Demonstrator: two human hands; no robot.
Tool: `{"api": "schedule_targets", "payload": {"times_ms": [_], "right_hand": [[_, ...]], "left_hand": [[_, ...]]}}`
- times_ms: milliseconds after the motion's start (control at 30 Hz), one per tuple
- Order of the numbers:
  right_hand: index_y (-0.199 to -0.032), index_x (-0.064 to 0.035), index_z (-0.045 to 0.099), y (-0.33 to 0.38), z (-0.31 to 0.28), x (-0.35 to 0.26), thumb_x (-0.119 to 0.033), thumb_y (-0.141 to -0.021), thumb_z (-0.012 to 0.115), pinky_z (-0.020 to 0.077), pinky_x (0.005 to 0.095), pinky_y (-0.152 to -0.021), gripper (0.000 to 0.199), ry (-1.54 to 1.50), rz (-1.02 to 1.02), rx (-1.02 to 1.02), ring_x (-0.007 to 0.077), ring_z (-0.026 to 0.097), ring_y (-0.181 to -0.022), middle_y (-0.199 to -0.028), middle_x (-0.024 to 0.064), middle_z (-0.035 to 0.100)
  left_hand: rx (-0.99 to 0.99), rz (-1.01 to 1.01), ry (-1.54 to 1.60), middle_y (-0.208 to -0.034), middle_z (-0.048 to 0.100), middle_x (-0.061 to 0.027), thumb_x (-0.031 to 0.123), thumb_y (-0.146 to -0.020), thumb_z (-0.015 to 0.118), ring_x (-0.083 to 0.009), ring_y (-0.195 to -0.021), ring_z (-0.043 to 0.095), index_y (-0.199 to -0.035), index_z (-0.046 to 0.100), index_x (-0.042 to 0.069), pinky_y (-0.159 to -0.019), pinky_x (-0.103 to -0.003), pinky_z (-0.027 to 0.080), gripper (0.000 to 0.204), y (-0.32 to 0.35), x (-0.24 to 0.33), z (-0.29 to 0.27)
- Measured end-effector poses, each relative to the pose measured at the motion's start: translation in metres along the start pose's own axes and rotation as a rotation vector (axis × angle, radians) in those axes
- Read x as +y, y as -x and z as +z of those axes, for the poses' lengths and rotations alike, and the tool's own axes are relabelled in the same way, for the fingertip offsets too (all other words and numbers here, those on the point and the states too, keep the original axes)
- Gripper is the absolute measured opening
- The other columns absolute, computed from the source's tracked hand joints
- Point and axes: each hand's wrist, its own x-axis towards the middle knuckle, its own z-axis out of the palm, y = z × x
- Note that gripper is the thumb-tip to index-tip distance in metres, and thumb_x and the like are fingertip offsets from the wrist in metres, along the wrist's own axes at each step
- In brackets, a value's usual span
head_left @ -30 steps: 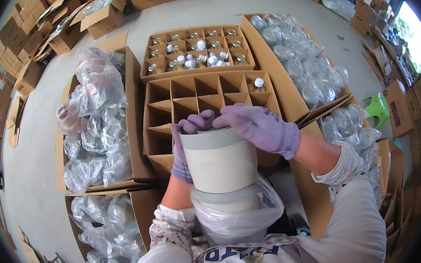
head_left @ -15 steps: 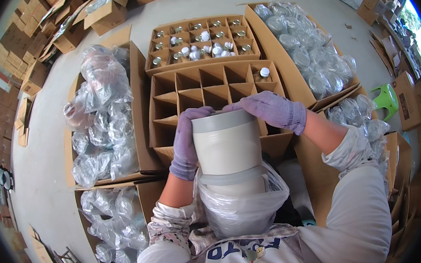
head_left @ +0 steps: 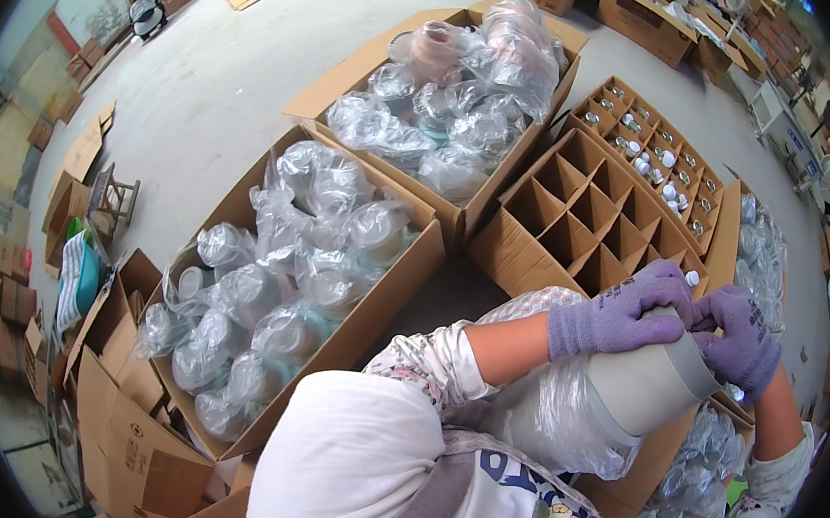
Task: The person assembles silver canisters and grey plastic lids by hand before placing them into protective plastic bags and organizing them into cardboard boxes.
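Pot [head_left: 643, 387], grey and half out of its clear bag [head_left: 548, 425], lies tilted at the person's chest, just before the divided carton [head_left: 579, 215]. Left hand [head_left: 622, 315] grasps its upper side in a clenched grip; right hand [head_left: 738, 344] grasps its rim.

The lower part of the grey cylinder [head_left: 643, 387] is wrapped in a plastic bag [head_left: 548, 425] and hidden behind the white-hooded head [head_left: 354, 462]. The right hand [head_left: 738, 339] fingertips are concealed behind the cylinder's rim. Small items in the far divided box [head_left: 653, 154] cannot be identified.
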Motion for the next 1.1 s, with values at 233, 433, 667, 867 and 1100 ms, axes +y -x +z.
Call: {"api": "schedule_targets", "payload": {"times_ms": [233,433,667,867,1100], "right_hand": [[-0.090,-0.0009,0.066,-0.041,-0.006,-0.006,-0.019,-0.082,0.069,0.0501,0.0288,-0.065,0.020,-0.295,0.002,0.015,0.0144,0.062,-0.071,-0.081,0.0071,0.068],[-0.111,-0.0035,0.066,-0.081,0.006,-0.033,-0.019,-0.090,0.054,0.0490,0.0258,-0.082,0.028,-0.434,0.155,-0.130,0.0106,0.060,-0.090,-0.100,0.0031,0.067],[-0.128,-0.0075,0.061,-0.077,0.016,-0.078,-0.038,-0.098,0.052,0.0487,0.0285,-0.088,0.043,-0.530,-0.256,0.075,0.0140,0.063,-0.097,-0.110,0.0032,0.069],[-0.135,-0.0053,0.053,-0.057,0.143,-0.005,-0.014,-0.087,0.054,0.0361,0.0393,-0.106,0.049,-0.622,-0.367,0.340,0.0246,0.045,-0.126,-0.136,0.0110,0.052],[-0.135,-0.0069,0.050,-0.052,0.271,0.051,-0.016,-0.080,0.055,0.0322,0.0498,-0.109,0.056,0.132,-0.575,0.077,0.0364,0.038,-0.134,-0.143,0.0151,0.044]], "left_hand": [[0.338,-0.397,0.186,-0.144,0.037,-0.0140,0.023,-0.099,0.046,-0.0238,-0.136,0.035,-0.146,0.028,0.007,-0.113,-0.037,0.025,0.053,0.067,0.034,-0.042],[-0.196,-0.273,-0.687,-0.155,-0.013,-0.0334,0.061,-0.077,0.069,-0.0500,-0.144,-0.005,-0.152,0.000,-0.001,-0.115,-0.057,0.001,0.119,0.153,0.104,0.008],[0.001,0.009,-1.503,-0.137,0.040,-0.0230,0.050,-0.069,0.078,-0.0434,-0.125,0.040,-0.132,0.057,0.019,-0.102,-0.055,0.037,0.073,0.043,0.135,-0.039],[0.344,-0.139,-1.526,-0.078,0.063,-0.0090,0.022,-0.082,0.072,-0.0287,-0.072,0.060,-0.095,0.066,0.012,-0.072,-0.039,0.047,0.017,0.079,0.140,-0.141],[1.335,-0.753,-0.732,-0.095,0.068,-0.0103,0.026,-0.096,0.056,-0.0188,-0.089,0.060,-0.111,0.061,-0.001,-0.082,-0.034,0.048,0.032,0.257,0.116,-0.224]]}}
